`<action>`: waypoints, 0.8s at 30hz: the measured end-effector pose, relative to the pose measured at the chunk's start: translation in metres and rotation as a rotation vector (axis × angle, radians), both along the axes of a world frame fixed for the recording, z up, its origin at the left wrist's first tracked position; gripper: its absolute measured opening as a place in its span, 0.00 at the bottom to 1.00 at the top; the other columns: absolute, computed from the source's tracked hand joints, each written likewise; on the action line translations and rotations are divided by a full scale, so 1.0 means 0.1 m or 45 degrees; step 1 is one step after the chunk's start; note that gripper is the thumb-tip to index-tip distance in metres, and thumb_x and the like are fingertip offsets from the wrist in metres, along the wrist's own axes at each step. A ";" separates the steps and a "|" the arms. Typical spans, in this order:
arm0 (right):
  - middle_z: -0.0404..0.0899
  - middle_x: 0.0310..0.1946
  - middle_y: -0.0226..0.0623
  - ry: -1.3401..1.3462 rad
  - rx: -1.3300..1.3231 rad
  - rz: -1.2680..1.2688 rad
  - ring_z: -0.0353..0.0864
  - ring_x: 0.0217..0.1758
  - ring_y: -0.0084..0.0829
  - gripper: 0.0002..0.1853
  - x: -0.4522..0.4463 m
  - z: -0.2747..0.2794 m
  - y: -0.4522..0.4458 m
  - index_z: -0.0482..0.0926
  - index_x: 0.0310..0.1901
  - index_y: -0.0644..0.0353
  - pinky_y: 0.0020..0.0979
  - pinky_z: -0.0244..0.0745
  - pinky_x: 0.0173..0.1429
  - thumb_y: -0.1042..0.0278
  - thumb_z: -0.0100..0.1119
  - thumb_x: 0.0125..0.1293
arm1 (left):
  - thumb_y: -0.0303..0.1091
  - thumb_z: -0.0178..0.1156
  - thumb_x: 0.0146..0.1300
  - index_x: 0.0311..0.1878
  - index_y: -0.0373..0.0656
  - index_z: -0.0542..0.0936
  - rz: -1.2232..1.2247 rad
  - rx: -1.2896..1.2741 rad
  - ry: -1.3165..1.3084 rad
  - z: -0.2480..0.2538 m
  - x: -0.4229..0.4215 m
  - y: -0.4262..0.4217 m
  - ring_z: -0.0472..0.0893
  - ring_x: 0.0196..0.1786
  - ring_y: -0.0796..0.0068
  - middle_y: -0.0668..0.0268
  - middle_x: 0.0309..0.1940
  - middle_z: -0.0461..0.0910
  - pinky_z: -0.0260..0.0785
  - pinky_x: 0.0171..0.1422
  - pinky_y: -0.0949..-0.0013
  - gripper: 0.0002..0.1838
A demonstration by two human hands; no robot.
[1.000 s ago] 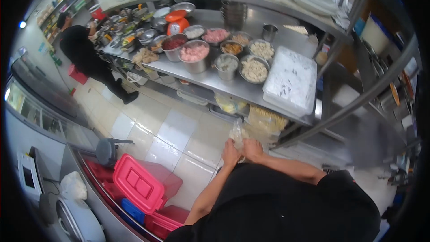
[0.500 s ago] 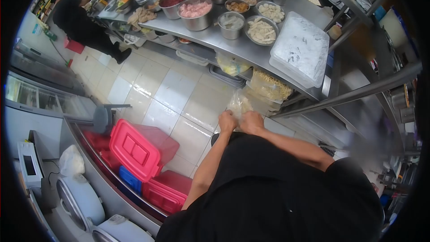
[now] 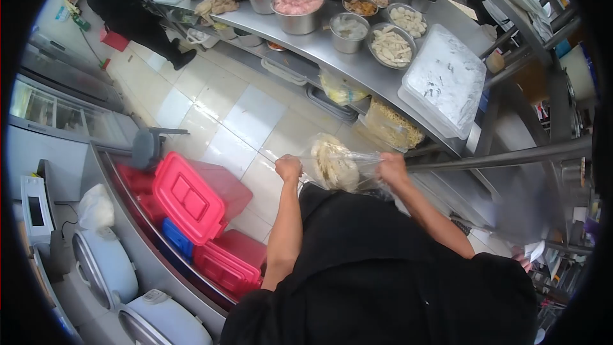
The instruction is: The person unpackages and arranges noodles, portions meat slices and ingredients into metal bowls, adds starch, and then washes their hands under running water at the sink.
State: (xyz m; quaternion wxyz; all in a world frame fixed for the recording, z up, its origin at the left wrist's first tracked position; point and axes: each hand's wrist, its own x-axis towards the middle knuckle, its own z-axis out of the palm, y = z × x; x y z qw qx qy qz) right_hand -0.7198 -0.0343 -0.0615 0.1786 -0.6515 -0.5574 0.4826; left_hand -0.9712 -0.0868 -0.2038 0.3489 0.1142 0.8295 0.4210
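A clear plastic bag (image 3: 366,161) is stretched between my two hands in front of my body. Inside it is a rounded mass of pale, cream-coloured food (image 3: 334,165); its exact kind is unclear. My left hand (image 3: 288,167) is closed on the bag's left side. On the opposite side, my right hand (image 3: 392,169) grips the plastic, which is pulled taut. Beyond the bag, another bag of yellowish noodles (image 3: 391,126) sits on the shelf under the steel counter.
The steel counter (image 3: 306,48) carries several bowls of meat and pale pieces, plus a white-dusted tray (image 3: 447,80). Pink lidded bins (image 3: 191,198) stand at left, near rice cookers (image 3: 105,265). A person in black (image 3: 131,9) stands at the far left.
My hands have moved apart, the left one leftward and the right one rightward. The bunched bag is now spread wide, and its pale contents show more clearly.
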 end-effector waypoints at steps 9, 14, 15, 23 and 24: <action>0.68 0.15 0.31 0.176 0.129 -0.100 0.69 0.19 0.26 0.09 0.27 -0.06 0.47 0.72 0.27 0.62 0.26 0.61 0.23 0.81 0.52 0.40 | 0.24 0.46 0.50 0.18 0.37 0.73 -0.353 0.300 -0.367 1.36 -0.14 0.39 0.62 0.10 0.80 0.67 0.10 0.67 0.48 0.12 0.74 0.09; 0.72 0.28 0.40 -0.326 1.032 0.073 0.73 0.33 0.38 0.16 -0.30 0.77 0.36 0.73 0.38 0.61 0.32 0.69 0.38 0.72 0.59 0.43 | 0.26 0.44 0.51 0.23 0.38 0.72 -0.458 0.358 -0.322 1.88 -0.13 0.43 0.59 0.11 0.81 0.70 0.10 0.64 0.46 0.12 0.75 0.07; 0.73 0.32 0.42 -0.501 1.479 0.053 0.74 0.36 0.41 0.17 -0.44 0.88 0.32 0.73 0.41 0.61 0.33 0.70 0.42 0.71 0.59 0.45 | 0.25 0.44 0.51 0.24 0.38 0.71 -0.432 0.390 -0.287 1.91 -0.13 0.43 0.59 0.11 0.81 0.70 0.10 0.63 0.46 0.12 0.75 0.06; 0.69 0.44 0.49 0.014 0.703 0.516 0.70 0.48 0.48 0.15 -0.96 0.30 0.12 0.72 0.44 0.64 0.44 0.68 0.48 0.72 0.52 0.52 | 0.21 0.38 0.46 0.23 0.40 0.67 -0.275 0.496 -0.095 1.87 0.02 0.30 0.60 0.08 0.79 0.66 0.10 0.64 0.47 0.10 0.76 0.07; 0.69 0.42 0.49 -0.054 0.756 0.513 0.71 0.47 0.48 0.14 -0.98 0.28 0.12 0.73 0.41 0.65 0.44 0.69 0.47 0.72 0.53 0.51 | 0.21 0.38 0.47 0.23 0.40 0.67 -0.250 0.494 -0.081 1.83 0.06 0.28 0.62 0.08 0.78 0.66 0.10 0.65 0.48 0.09 0.76 0.07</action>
